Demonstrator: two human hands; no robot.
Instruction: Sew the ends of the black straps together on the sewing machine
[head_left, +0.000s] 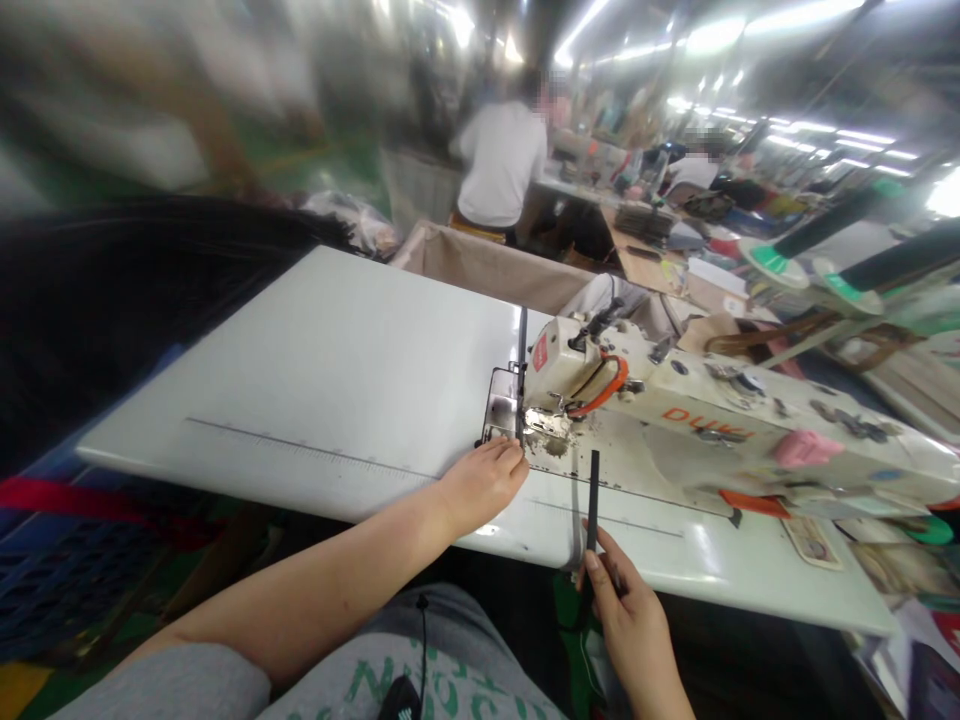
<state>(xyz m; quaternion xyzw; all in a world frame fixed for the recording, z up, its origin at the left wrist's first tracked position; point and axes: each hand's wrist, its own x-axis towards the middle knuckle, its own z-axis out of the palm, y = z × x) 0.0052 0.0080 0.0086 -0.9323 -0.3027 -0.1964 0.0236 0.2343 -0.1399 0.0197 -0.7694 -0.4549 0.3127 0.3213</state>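
Note:
A white sewing machine [637,390] with orange lettering stands on the pale table. My left hand [486,482] is beside its needle area, fingers pressed together at the near end of a narrow black strip [523,345] that runs away along the machine head. What lies under those fingertips is hidden. Closer to the table's front edge, my right hand [626,590] pinches a second black strip [594,490] between thumb and fingers. That strip's upper end points up toward the machine, apart from the needle area, and its lower part drops below the edge.
Ruler markings [315,450] run along the white tabletop [322,350]. Behind the table is a fabric-lined bin [487,265]. Black thread cones [832,225] stand at right, and a blue crate [67,570] at lower left. A person in white [499,160] sits beyond.

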